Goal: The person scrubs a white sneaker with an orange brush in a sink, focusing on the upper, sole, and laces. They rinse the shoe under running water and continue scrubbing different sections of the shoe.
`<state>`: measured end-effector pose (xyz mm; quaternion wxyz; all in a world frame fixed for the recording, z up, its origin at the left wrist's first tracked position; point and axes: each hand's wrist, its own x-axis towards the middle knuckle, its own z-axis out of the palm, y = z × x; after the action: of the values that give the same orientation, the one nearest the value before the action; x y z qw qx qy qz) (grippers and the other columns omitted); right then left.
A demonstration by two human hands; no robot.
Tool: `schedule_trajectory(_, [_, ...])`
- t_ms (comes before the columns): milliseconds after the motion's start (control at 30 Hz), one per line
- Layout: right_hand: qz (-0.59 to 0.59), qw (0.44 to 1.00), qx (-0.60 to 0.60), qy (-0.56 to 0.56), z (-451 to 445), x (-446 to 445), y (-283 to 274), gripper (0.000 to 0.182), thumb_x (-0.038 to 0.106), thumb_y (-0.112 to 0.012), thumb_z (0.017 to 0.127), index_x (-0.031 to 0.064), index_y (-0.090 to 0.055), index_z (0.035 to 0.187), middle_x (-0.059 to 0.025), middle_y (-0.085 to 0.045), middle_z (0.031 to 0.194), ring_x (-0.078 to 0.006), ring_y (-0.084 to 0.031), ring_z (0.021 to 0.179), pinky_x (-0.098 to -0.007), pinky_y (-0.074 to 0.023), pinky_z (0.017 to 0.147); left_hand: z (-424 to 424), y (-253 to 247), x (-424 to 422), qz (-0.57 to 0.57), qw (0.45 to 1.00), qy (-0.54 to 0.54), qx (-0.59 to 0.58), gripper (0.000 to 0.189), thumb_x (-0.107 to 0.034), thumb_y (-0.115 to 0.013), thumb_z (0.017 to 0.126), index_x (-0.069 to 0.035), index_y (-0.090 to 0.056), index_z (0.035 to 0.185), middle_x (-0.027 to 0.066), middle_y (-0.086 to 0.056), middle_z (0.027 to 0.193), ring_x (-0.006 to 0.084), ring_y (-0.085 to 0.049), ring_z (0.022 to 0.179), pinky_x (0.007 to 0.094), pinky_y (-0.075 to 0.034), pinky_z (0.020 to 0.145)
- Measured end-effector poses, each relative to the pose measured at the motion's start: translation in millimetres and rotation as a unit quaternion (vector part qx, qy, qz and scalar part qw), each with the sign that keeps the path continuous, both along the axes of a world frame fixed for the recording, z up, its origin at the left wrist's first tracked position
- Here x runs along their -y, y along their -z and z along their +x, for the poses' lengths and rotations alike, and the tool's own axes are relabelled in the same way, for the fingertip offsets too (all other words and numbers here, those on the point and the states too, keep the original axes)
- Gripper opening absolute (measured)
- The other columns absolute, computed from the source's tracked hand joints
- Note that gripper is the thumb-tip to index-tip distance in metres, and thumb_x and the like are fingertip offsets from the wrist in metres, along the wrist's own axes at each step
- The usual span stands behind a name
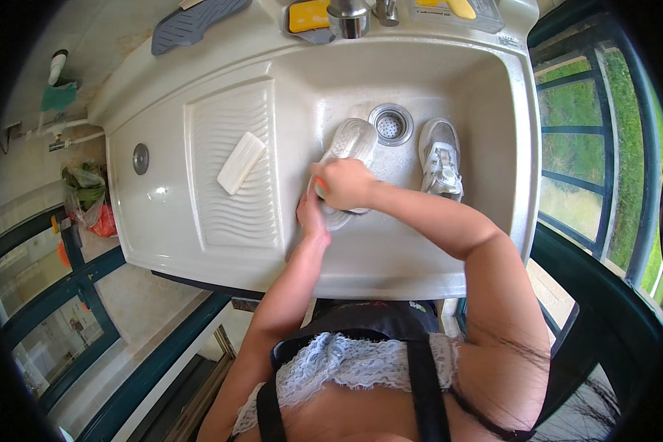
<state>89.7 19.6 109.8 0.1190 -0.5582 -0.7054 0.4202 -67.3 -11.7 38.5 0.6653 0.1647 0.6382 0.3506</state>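
Note:
A white shoe (355,135) is held sole up in the sink basin, left of the drain. My left hand (311,215) grips its left side near the heel end. Over the middle of the sole, my right hand (345,182) is closed around what looks like a brush (321,184). Only an orange and pale part of it shows at the fingers; the rest is hidden, and the hand is slightly blurred. The other shoe (441,157), white and grey with a dial on its strap, lies upright at the basin's right.
A white bar of soap (241,163) rests on the ribbed washboard (210,221) at left. The metal drain (391,124) is in the basin floor. At the back are a faucet (349,19), a yellow sponge (308,15) and a clear plastic box (458,19). Barred windows (574,132) stand right.

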Motion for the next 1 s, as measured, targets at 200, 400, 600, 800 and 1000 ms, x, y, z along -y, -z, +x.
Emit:
schedule_trajectory(200, [0.022,0.97,0.104,0.218,66,-94,74,0.034,0.016,-0.052,0.079,0.0024,-0.059,0.109,-0.0244,-0.066,0.097,-0.0388,-0.065,0.094,-0.0464,-0.0523,0.081,14,-19,-6,0.034,0.995,0.057,-0.069,0.064,-0.043,-0.06,0.092,0.004,-0.049,0.133,0.0108,-0.053,0.132,0.0198,-0.048,0.121,0.0316,-0.032,0.106])
schedule_trajectory(400, [0.004,0.981,0.111,0.157,39,-54,33,0.037,0.018,-0.062,0.075,0.0036,-0.059,0.109,-0.0205,-0.067,0.098,-0.0357,-0.065,0.097,-0.0426,-0.0539,0.082,13,-18,-7,0.002,1.0,0.002,-0.006,0.064,-0.044,-0.059,0.093,0.004,-0.049,0.133,0.0096,-0.052,0.133,0.0195,-0.048,0.12,0.0326,-0.033,0.105])
schedule_trajectory(600, [-0.001,0.997,0.068,0.039,-1,-11,4,0.036,0.019,-0.061,0.075,0.003,-0.059,0.107,-0.0227,-0.065,0.098,-0.0349,-0.065,0.096,-0.0445,-0.0536,0.082,-1,2,-1,-0.001,1.0,0.024,-0.015,0.064,-0.047,-0.058,0.092,0.003,-0.05,0.132,0.0111,-0.053,0.132,0.0198,-0.049,0.12,0.0327,-0.035,0.104])
schedule_trajectory(800, [-0.013,0.952,0.134,0.276,78,-99,84,0.034,0.019,-0.061,0.077,0.0038,-0.061,0.108,-0.0181,-0.067,0.1,-0.0348,-0.066,0.095,-0.0434,-0.0538,0.082,11,-1,-6,0.051,0.995,0.057,-0.071,0.067,-0.048,-0.059,0.092,0.003,-0.05,0.134,0.0104,-0.054,0.132,0.019,-0.047,0.122,0.0316,-0.031,0.106])
schedule_trajectory(1000, [-0.042,0.995,0.082,0.035,12,-8,1,0.035,0.021,-0.062,0.072,0.006,-0.062,0.103,-0.021,-0.066,0.098,-0.035,-0.065,0.094,-0.0422,-0.0538,0.08,10,-16,0,-0.003,0.999,0.001,-0.034,0.063,-0.046,-0.06,0.092,0.002,-0.051,0.132,0.0089,-0.054,0.131,0.0186,-0.048,0.121,0.0316,-0.031,0.106])
